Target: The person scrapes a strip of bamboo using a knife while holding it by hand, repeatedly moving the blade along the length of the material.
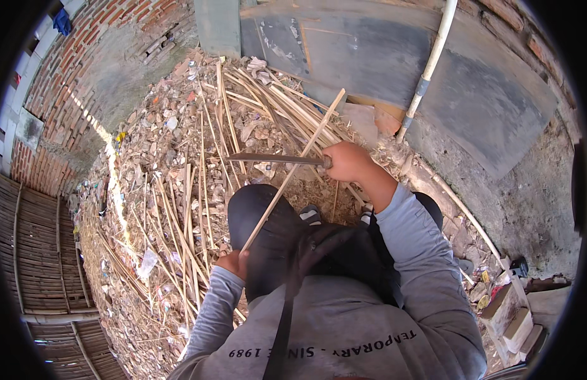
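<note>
My left hand [233,263], low beside my left knee, is closed round the near end of a long pale bamboo strip [267,212]. The strip slants up and away to the right, past my knee. In my right hand [350,161] is the handle of a long-bladed knife [274,158], its blade pointing left. Blade and strip cross just left of my right hand; whether they touch I cannot tell. Beyond them lies a pile of bamboo strips [274,95] on the ground.
More loose strips [186,234] lie to the left on littered, stony ground [148,152]. A white pipe [426,76] leans at the far right by dark panels [369,50]. Brick walls [46,145] and a bamboo screen [40,247] stand left. Blocks [515,323] sit at the right.
</note>
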A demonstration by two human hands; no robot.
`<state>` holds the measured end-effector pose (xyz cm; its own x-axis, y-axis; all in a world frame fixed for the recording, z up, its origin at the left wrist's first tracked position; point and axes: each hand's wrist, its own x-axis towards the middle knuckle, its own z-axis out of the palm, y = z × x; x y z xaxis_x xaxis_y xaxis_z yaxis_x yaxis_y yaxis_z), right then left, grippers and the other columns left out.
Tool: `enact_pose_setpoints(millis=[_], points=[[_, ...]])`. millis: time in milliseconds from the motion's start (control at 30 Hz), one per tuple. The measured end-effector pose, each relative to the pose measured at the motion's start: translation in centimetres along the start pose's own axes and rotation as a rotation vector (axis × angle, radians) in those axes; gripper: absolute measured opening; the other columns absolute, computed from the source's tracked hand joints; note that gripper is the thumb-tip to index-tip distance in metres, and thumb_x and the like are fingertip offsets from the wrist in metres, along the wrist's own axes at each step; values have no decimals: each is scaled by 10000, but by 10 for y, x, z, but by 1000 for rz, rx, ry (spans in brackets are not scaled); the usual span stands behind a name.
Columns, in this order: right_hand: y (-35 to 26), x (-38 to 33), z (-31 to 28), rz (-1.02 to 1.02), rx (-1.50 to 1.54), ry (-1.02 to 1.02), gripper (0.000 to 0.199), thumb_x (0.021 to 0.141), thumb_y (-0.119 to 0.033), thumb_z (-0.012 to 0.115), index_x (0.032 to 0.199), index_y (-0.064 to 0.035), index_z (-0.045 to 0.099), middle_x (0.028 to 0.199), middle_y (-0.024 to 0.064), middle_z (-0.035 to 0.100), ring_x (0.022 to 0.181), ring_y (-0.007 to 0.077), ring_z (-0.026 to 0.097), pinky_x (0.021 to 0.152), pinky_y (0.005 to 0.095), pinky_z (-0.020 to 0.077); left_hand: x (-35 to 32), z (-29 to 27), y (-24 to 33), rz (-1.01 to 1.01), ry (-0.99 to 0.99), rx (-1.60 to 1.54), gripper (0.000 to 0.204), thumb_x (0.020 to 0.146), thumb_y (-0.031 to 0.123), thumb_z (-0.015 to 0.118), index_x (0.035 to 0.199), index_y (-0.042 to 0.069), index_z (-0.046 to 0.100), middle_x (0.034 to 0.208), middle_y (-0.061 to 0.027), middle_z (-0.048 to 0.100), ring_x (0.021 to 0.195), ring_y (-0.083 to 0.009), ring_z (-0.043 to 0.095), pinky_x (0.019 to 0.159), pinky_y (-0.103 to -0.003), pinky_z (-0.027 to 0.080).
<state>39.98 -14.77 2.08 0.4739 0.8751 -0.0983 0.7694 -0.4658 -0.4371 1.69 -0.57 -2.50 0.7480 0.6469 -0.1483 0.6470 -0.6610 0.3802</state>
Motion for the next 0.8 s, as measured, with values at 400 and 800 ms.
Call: enact_pose_setpoints(millis=[400, 800], points=[[-3, -2, 2, 38, -19, 60, 252, 729, -244, 686, 946, -118, 668, 896, 134, 674, 876, 335, 650, 744, 458, 515, 0, 2, -4, -6, -5, -15, 419, 950, 370, 457, 822, 4, 614, 704, -282, 602, 704, -488, 592, 633, -534, 476], [0, 2, 11, -15, 56, 23, 259, 686, -249, 698, 925, -151, 670, 839, 110, 671, 851, 317, 653, 719, 445, 514, 0, -2, 0, -25, -9, -4, 410, 944, 365, 477, 801, 3, 605, 689, -287, 595, 701, -496, 587, 628, -532, 475]])
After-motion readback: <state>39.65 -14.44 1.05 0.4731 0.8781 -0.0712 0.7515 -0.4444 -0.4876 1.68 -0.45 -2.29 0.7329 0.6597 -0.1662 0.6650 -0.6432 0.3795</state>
